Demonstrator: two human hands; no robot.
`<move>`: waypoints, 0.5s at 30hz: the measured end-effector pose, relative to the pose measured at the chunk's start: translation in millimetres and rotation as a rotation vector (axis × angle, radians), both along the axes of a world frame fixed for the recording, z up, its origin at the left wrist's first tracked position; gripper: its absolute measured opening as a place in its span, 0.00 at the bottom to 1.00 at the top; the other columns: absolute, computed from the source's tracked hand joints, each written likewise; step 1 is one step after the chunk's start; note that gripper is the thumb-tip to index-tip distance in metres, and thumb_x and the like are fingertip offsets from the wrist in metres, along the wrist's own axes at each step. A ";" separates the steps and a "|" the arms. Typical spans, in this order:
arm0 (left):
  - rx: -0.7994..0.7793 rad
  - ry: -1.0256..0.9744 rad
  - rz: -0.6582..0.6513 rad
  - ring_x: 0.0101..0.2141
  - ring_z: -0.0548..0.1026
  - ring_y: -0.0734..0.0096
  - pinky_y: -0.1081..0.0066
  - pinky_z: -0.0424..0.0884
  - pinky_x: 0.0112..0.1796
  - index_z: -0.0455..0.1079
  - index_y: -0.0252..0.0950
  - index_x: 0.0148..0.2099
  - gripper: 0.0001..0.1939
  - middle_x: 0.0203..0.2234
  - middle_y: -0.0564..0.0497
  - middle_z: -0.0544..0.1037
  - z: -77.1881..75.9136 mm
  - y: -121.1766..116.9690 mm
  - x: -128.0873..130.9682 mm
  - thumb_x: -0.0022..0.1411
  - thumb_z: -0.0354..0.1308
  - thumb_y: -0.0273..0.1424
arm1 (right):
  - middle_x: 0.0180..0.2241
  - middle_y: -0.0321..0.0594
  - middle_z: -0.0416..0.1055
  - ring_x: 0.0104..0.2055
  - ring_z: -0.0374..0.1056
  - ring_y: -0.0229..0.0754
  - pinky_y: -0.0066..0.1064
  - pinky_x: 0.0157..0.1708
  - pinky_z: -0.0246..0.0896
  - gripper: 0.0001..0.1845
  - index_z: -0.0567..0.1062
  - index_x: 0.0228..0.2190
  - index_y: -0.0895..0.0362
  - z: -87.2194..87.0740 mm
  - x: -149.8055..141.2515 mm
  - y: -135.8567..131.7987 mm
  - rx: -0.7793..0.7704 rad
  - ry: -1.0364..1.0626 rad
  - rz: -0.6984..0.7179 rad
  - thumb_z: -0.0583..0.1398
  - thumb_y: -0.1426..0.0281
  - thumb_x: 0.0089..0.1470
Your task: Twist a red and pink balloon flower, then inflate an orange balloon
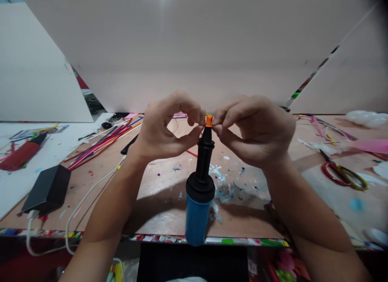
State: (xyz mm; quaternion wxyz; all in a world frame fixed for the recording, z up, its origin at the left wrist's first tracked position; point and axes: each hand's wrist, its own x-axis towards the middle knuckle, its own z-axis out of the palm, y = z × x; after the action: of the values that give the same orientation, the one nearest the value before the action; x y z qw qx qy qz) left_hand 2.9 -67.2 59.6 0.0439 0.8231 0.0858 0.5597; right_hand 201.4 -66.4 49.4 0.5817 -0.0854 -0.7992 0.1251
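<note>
A balloon pump [197, 217] with a blue barrel and a black ribbed neck points away from me at the table's front edge. On the tip of its tapered nozzle sits a small orange balloon [209, 121], of which only the end shows. My left hand [176, 126] pinches the balloon's left side between thumb and finger. From the other side, my right hand [253, 130] pinches it too, thumb and fingertips close to the nozzle. Whatever more there is of the balloon is hidden by the fingers.
Left lie a bundle of long uninflated balloons [106, 142], a black power adapter [48, 189] with a white cable [91, 193], and a red pump-like thing [22, 154]. Scissors [342, 175] and white inflated balloons [366, 118] are right. White panels [194, 51] stand behind; paint flecks dot the table.
</note>
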 end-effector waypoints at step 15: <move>-0.015 -0.001 -0.018 0.29 0.75 0.74 0.70 0.73 0.32 0.60 0.41 0.34 0.12 0.28 0.54 0.73 2.5 -4.3 -4.7 0.57 0.62 0.24 | 0.27 0.33 0.71 0.23 0.65 0.34 0.28 0.22 0.63 0.06 0.76 0.29 0.51 3.7 3.7 0.6 0.542 0.075 -0.266 0.69 0.69 0.51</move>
State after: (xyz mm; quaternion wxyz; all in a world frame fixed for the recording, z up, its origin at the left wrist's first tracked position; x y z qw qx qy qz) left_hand -1.8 -71.6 62.1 0.0553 0.8233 0.0825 0.5588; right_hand 205.0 -65.8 53.1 0.6238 -0.0263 -0.7631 -0.1671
